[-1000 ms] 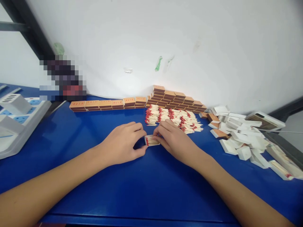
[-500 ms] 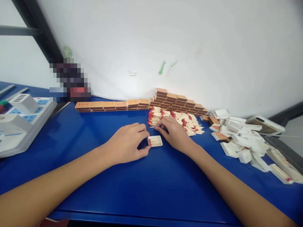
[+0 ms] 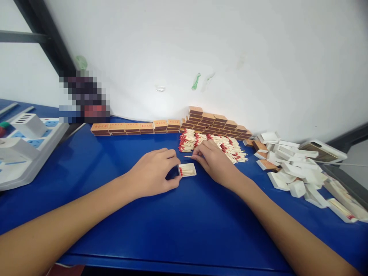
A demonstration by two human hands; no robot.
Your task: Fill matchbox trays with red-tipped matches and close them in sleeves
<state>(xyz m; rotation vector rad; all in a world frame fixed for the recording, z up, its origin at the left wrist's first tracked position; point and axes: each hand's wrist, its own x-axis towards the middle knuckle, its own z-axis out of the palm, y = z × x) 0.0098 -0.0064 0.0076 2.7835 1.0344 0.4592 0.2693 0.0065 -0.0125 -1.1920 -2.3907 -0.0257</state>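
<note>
A small white matchbox tray point(image 3: 187, 170) with red-tipped matches in it lies on the blue table point(image 3: 172, 226). My left hand point(image 3: 153, 172) curls around the tray's left end, thumb and fingers pinching it. My right hand point(image 3: 214, 161) rests just right of the tray at the near edge of a heap of loose matches point(image 3: 214, 145). Its fingertips pinch a match point(image 3: 188, 156) that points left, just above the tray.
Closed orange matchboxes stand in a row point(image 3: 133, 127) and a stepped stack point(image 3: 215, 123) along the white wall. Empty white trays and sleeves point(image 3: 290, 168) lie heaped at the right beside a phone point(image 3: 322, 150). A white power strip point(image 3: 23, 145) sits at the left.
My right hand lifted off the tray, went back to the match heap, and now holds a match near the tray. The camera view shifted slightly. My left hand stayed on the tray.
</note>
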